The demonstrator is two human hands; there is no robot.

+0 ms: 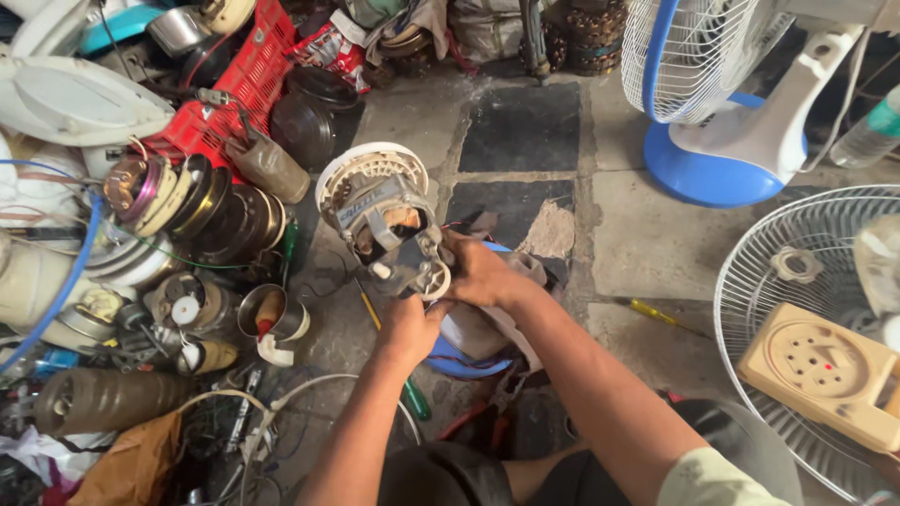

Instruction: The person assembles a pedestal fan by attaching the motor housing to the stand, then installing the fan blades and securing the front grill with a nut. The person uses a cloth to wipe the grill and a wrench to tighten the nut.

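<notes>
Motor: grey metal motor [380, 220] with a round white ribbed plate, held above the stone floor [647, 244].
Left hand: left hand [410, 328] grips the motor's underside.
Right hand: right hand [478, 272] clasps its lower end.
Nearby: yellow-handled screwdriver [656, 314] lies on the floor.

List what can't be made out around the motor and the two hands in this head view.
- Motor: its near end, covered by the left hand and right hand.
- Blue base: mostly hidden under both hands.
- Wire fan guard: cut off by the right edge.
- Green-handled screwdriver: its shaft, behind the left wrist.
</notes>
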